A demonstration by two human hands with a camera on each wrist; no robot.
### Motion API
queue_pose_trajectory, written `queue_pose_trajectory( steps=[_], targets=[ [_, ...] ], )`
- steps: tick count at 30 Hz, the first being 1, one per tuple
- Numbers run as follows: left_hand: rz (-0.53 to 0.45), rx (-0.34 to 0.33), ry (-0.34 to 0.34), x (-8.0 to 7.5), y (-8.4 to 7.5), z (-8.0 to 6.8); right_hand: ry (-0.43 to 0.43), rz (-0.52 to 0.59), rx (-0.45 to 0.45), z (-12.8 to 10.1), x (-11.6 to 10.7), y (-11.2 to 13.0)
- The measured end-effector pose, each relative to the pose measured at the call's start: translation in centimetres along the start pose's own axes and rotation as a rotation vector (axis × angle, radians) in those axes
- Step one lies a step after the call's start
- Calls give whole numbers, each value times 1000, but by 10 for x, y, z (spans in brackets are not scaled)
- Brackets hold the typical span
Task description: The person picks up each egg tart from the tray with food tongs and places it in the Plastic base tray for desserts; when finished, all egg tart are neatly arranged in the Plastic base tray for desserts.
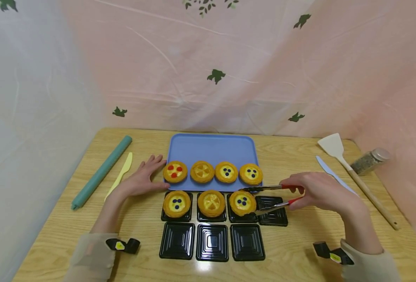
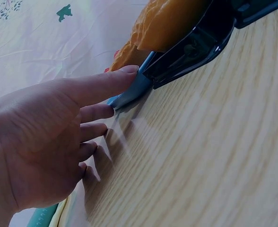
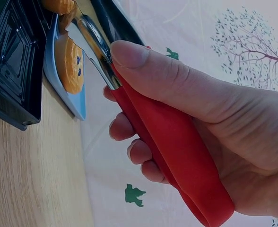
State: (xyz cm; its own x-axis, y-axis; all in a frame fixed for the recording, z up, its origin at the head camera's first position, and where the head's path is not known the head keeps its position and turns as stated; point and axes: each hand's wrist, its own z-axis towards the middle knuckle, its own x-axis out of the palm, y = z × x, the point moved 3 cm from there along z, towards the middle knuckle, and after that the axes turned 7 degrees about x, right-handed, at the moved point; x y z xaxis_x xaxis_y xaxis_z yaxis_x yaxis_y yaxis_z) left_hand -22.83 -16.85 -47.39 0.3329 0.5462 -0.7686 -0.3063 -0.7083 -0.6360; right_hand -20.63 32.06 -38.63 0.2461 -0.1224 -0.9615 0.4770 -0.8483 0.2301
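My right hand grips metal tongs with red handles. The tongs' dark tips lie on either side of a tart with blueberries, which sits over a black square tray in the near row. My left hand is at the left edge of the blue tray, fingers spread and thumb along its near-left corner. In that row, another blueberry tart and a tart with yellow wedges rest in black trays. Along the blue tray's front half lie several tarts, the leftmost topped with red pieces.
Several black trays line the table front; another black tray lies slightly askew under the tongs. To the left are a teal rolling pin and yellow knife. On the right are a blue knife, a spatula and a spice jar.
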Motion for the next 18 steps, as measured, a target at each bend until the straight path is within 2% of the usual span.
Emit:
queue_pose_trajectory(
  steps=[18],
  targets=[
    [-16,6,-4,0,-1,-1,13,25,-5,0,0,1]
  ],
)
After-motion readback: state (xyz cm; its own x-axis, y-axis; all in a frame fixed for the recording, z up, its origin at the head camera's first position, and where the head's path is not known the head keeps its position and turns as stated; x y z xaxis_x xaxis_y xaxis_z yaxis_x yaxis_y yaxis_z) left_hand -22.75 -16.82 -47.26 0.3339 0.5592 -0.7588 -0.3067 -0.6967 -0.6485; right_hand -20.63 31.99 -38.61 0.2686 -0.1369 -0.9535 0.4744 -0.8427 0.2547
